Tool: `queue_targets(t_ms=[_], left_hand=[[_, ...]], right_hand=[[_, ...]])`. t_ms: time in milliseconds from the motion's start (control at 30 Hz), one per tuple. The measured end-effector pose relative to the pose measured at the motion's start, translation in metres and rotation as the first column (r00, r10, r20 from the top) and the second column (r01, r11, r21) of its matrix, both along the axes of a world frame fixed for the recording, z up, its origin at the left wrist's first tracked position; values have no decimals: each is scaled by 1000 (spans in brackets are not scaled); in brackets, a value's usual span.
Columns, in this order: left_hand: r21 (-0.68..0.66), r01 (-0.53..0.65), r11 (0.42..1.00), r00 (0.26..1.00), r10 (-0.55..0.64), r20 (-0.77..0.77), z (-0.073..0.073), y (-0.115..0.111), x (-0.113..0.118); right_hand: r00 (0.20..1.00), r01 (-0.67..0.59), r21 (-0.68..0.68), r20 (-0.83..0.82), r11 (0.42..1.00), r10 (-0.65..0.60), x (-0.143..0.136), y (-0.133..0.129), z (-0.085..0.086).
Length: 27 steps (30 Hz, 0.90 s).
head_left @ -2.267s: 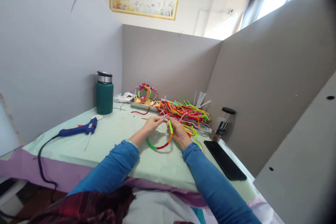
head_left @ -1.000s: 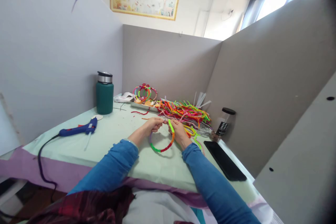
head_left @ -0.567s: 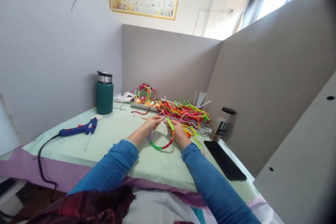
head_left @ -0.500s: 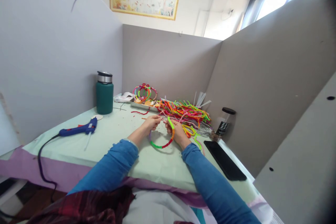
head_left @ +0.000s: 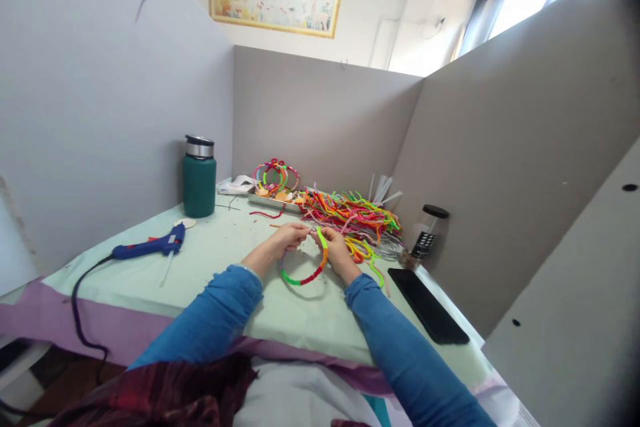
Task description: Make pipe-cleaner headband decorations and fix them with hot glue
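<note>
A glue gun (head_left: pixel 149 247) lies left of the ring (head_left: pixel 313 277) held over the worktop (head_left: pixel 225 243), probably leaving the arms (head_left: pixel 213 320) room. The left hand (head_left: pixel 290 239)'s grip pinches the ring's far side; the right hand (head_left: pixel 339 252) clamps its lime stretch, seemingly for steadiness.

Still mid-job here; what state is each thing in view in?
Multicoloured hoop: curved round, join hidden
Left hand: pinching near hoop's top
Right hand: closed on hoop's yellow-green part
Glue gun: lying on its side, cord attached
Green bottle: upright, lid on
Jar: black lid on
Metal tray: loaded
Pipe-cleaner pile: loose, tangled
Black slab: lying flat
</note>
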<state>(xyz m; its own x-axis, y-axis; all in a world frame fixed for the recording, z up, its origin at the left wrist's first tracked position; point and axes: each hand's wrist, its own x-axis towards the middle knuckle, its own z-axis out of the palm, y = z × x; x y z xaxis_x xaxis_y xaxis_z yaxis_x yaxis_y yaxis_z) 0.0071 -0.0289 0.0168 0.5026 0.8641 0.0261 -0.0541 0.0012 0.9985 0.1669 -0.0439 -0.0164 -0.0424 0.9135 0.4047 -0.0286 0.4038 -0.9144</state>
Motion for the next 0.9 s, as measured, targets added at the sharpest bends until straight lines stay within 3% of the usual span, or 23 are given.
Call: queue_targets(t_ms=[367,533,700,900], left_hand=[[145,-14,989,991,34,-130,-3,-7,5],[121,-8,993,994,21,-104,-1,-6,6],[144,-73,987,985,94,-145,-1,-4,4],[68,-166,984,970,175,-171,-1,-2,3]], right_hand=[[1000,10,50,-7,999,-10,-2,2,0],[998,43,102,51,994,-48,0,7,-6],[979,75,213,168,974,-112,1,3,-6],[974,16,210,219,977,-63,1,4,-7]])
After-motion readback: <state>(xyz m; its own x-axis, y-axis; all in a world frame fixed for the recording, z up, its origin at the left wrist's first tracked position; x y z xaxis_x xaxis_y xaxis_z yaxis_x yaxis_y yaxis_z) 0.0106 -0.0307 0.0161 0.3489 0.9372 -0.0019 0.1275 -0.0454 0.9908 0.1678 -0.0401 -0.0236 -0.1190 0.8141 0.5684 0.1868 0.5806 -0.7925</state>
